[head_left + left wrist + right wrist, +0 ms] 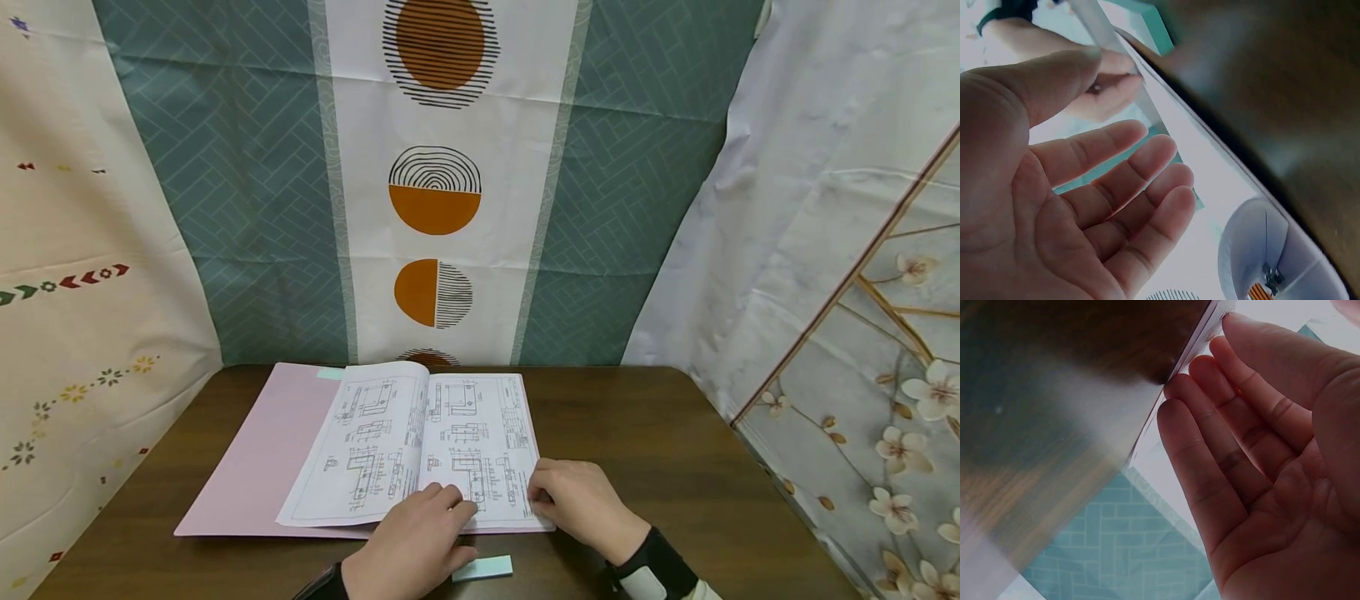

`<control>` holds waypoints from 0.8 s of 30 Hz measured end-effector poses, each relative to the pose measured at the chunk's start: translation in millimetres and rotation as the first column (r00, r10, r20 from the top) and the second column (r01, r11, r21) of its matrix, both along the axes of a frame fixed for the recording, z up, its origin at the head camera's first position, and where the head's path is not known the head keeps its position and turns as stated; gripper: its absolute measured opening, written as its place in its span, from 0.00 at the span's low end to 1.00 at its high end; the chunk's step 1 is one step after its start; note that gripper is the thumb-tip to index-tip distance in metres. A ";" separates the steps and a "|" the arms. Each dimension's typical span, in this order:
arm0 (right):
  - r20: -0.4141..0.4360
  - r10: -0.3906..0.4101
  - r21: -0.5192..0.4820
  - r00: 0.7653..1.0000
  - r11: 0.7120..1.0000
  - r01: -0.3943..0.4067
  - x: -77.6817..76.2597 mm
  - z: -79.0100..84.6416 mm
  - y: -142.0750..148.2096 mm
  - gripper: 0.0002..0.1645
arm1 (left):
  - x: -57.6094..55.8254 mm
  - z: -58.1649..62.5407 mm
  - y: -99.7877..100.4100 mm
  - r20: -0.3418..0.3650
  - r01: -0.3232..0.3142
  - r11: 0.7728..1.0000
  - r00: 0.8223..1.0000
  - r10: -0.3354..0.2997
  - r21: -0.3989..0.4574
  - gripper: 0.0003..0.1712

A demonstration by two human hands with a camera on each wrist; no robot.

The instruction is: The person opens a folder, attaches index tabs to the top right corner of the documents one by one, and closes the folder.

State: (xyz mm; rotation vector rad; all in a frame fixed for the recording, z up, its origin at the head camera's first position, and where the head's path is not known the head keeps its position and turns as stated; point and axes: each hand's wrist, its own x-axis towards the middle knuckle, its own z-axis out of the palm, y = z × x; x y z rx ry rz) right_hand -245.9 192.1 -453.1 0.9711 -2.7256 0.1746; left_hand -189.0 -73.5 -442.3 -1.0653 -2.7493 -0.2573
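An open booklet (pixel 480 417) of technical drawings lies on a pink folder (pixel 262 467), its left page bowed up. My left hand (pixel 416 537) rests low over the booklet near the fold, fingers loosely bent; the left wrist view has its palm bare and fingers apart. At the lower right edge of the right page, my right hand (pixel 573 504) pinches the paper between thumb and index finger. Its other fingers (pixel 1179 425) stretch along the paper's edge in the right wrist view. A pale teal strip (pixel 482 568) lies on the table beside my left thumb.
The brown wooden table (pixel 615 417) extends right of the booklet. A teal tab (pixel 330 373) shows at the folder's top. Patterned curtains (pixel 255 167) hang behind the table and at both sides.
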 end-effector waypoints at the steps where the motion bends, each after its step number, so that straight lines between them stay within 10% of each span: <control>1: 0.001 0.000 -0.001 1.000 1.000 0.000 -0.2 -0.1 -0.1 0.09 | 0.9 0.1 -0.3 0.016 0.010 1.000 1.000 -0.010 -0.003 0.23; 24: 0.005 -0.010 -0.004 1.000 1.000 0.010 0.7 0.0 -0.4 0.09 | 6.8 -8.7 2.4 0.045 0.068 0.995 0.997 -0.065 -0.070 0.23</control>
